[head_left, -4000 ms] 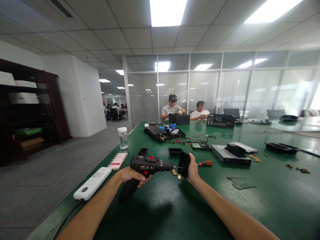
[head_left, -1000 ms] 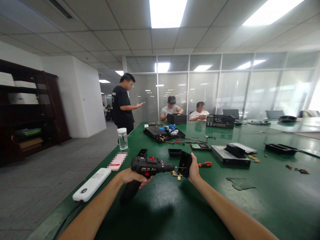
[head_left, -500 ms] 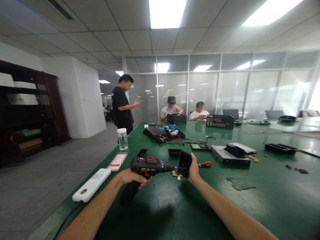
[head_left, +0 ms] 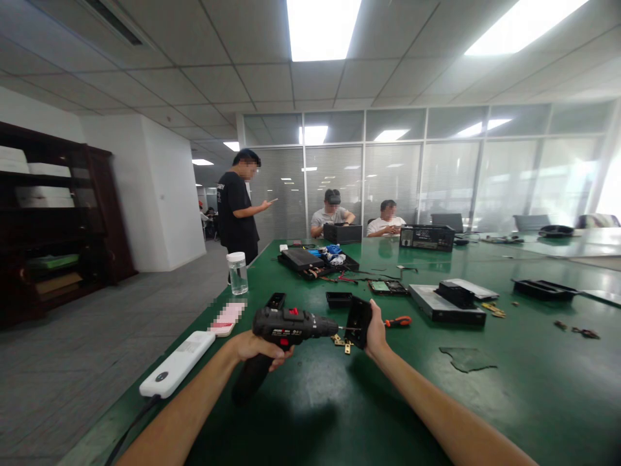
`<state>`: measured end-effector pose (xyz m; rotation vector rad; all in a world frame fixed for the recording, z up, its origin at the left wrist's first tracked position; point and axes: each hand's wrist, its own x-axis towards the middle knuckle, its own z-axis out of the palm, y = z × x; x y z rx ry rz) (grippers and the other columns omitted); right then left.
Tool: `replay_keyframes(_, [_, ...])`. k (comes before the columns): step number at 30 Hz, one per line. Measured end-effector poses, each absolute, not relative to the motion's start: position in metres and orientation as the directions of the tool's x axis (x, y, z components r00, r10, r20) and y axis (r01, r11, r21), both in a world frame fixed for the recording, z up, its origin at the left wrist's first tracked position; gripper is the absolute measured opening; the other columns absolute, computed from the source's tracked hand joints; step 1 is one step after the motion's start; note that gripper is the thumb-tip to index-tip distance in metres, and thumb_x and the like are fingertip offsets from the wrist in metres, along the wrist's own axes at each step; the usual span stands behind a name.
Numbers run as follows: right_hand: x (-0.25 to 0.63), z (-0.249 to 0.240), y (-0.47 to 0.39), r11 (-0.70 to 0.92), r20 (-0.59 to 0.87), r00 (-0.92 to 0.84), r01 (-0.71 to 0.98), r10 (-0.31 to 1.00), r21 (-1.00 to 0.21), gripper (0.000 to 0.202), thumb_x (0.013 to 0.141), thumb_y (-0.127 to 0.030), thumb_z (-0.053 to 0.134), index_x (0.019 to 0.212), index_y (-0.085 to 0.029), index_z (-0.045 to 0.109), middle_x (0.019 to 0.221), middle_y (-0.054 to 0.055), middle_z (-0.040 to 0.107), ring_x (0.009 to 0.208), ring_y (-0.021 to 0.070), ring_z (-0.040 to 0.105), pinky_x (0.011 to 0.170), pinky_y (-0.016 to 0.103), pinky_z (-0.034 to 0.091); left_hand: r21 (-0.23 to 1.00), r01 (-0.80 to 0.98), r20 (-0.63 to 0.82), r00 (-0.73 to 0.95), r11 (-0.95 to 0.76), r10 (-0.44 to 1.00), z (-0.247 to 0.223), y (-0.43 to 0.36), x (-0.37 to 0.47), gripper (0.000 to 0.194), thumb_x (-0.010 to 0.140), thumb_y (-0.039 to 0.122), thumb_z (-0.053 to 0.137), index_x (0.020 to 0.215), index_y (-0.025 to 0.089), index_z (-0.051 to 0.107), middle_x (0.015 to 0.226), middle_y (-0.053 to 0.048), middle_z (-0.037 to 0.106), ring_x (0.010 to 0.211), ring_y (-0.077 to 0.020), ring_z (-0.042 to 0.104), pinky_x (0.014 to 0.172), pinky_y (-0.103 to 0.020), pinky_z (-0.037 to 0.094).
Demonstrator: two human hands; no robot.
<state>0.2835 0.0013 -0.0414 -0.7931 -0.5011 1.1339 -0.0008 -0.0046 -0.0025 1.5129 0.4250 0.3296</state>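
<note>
My left hand grips a black cordless drill by its handle, held level above the green table. The drill's bit points right into a small black plastic part. My right hand holds that part upright by its right edge. Small brass pieces lie on the table just under the bit.
A white power strip and a pink card lie at the left edge, with a clear bottle behind. An orange-handled screwdriver, a black tray and opened devices lie beyond. One person stands; two people sit at the far end.
A person in a black shirt has walked in and stands at the table's far left. The view has tipped slightly upward. My hands, the drill and the part stay as they were.
</note>
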Motion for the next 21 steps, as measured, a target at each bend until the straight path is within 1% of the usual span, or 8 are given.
replay_keyframes(5, [0.2843,-0.0441,0.0035,0.215,-0.026,0.377,-0.583,0.926,-0.783,0.041,0.065,-0.058,0.05,0.07,-0.018,0.056,0.052,-0.002,0.055,0.046,0.0154,0.052,0.045,0.027,0.041,0.997,0.06,-0.079,0.877,0.054,0.475,-0.0045,-0.0027,-0.0019,0.034,0.061,0.026,0.068,0.089,0.01,0.058,0.073,-0.003,0.049,0.06,-0.0105,0.045,0.051,-0.022,0.038])
replay_keyframes(10, [0.2847,-0.0442,0.0031,0.21,-0.023,0.372,-0.573,0.928,-0.792,0.041,0.065,-0.057,0.049,0.07,-0.017,0.057,0.052,-0.001,0.055,0.046,0.0155,0.052,0.044,0.027,0.041,0.995,0.076,-0.098,0.873,0.066,0.477,-0.0045,-0.002,-0.0026,0.036,0.061,0.026,0.068,0.09,0.009,0.057,0.07,-0.003,0.048,0.059,-0.0107,0.045,0.051,-0.023,0.038])
replay_keyframes(16, [0.2826,-0.0404,0.0,0.204,-0.032,0.364,-0.591,0.931,-0.781,0.041,0.064,-0.059,0.05,0.068,-0.018,0.056,0.05,-0.002,0.053,0.045,0.0148,0.05,0.043,0.026,0.04,0.997,0.043,-0.068,0.886,0.064,0.458,-0.0033,-0.0035,-0.0011,0.037,0.061,0.027,0.068,0.091,0.009,0.056,0.071,-0.002,0.047,0.057,-0.01,0.043,0.05,-0.022,0.037])
replay_keyframes(21, [0.2812,-0.0364,-0.0018,0.219,-0.032,0.378,-0.6,0.925,-0.769,0.039,0.065,-0.056,0.051,0.07,-0.018,0.057,0.052,-0.002,0.055,0.047,0.0144,0.051,0.046,0.026,0.042,0.998,0.047,-0.064,0.891,0.049,0.45,-0.0025,-0.0037,-0.0008,0.036,0.062,0.027,0.067,0.091,0.009,0.056,0.07,-0.002,0.046,0.058,-0.0099,0.043,0.05,-0.022,0.037])
